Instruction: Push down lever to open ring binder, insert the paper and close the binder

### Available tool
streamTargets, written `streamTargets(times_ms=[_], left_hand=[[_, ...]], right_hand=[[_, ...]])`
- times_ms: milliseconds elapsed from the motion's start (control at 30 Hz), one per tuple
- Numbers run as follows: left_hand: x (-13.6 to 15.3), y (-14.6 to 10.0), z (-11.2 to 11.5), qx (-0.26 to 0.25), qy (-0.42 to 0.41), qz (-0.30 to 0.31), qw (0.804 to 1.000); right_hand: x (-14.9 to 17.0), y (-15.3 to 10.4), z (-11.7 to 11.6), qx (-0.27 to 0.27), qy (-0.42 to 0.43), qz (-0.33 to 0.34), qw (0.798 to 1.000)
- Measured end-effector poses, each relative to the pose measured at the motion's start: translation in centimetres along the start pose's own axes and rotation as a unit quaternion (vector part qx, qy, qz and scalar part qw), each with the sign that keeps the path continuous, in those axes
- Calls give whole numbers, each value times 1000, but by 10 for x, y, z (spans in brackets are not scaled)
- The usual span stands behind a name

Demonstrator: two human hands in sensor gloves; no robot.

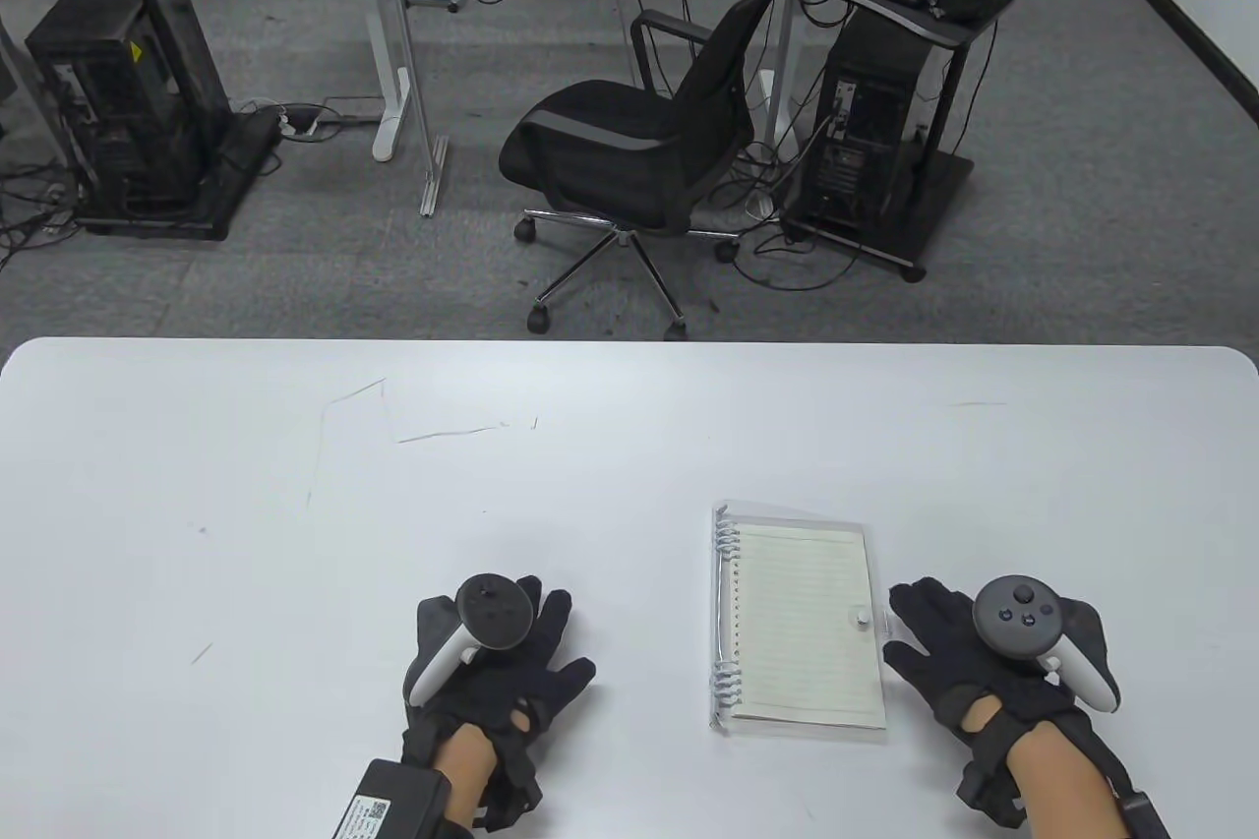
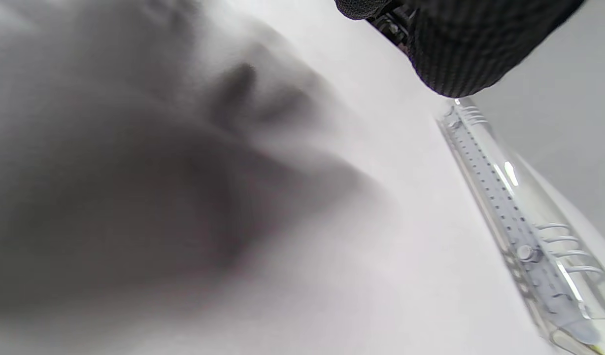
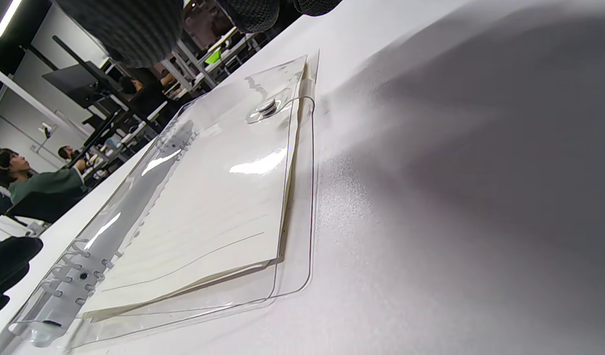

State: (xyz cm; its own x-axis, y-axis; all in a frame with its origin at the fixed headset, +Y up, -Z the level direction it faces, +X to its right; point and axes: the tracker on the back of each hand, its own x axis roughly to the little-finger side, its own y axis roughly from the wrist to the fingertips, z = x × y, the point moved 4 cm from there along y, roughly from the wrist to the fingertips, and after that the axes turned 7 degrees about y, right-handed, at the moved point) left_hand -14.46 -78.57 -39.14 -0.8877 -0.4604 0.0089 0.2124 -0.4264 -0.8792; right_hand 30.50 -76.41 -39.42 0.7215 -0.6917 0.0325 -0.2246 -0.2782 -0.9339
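A clear plastic ring binder [image 1: 799, 623] lies closed on the white table [image 1: 295, 485], lined paper inside, its metal rings [image 1: 724, 613] along the left edge and a snap button [image 1: 863, 619] at the right. My right hand [image 1: 944, 637] lies flat on the table just right of the binder, fingers spread, holding nothing. My left hand [image 1: 521, 652] rests flat on the table well left of the binder, fingers straight. In the left wrist view the binder's spine [image 2: 524, 217] shows edge-on. The right wrist view shows the binder [image 3: 209, 197] closed with its snap [image 3: 268, 107] fastened.
Beyond the table's far edge stand a black office chair [image 1: 639, 141], two computer towers on carts [image 1: 148, 91] and desk legs. A person sits in the background of the right wrist view [image 3: 31, 182]. Faint scratches mark the table top [image 1: 443, 434].
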Motion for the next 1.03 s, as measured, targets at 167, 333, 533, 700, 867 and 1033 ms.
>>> streamTargets(times_ms=[167,333,533,700,867,1033], left_hand=[[-14,-8,-3,-14,12,30,999],[-25,-15,-7,-30,15,51,998],[-29,-17,-5,-30,25,56,998],[-29,-18,-5,-29,27,53,998],[-28,-18,-5,-29,29,52,998],[-28,-18,-5,-28,31,51,998]], right_hand=[[2,1,-2,-6,8,-3,1000],[3,1,-4,-14,11,-6,1000],[2,-1,-6,-22,18,-9,1000],[2,-1,-7,-25,19,-11,999],[1,-1,-8,-30,19,-14,999],[1,-1,-10,-35,20,-14,999]])
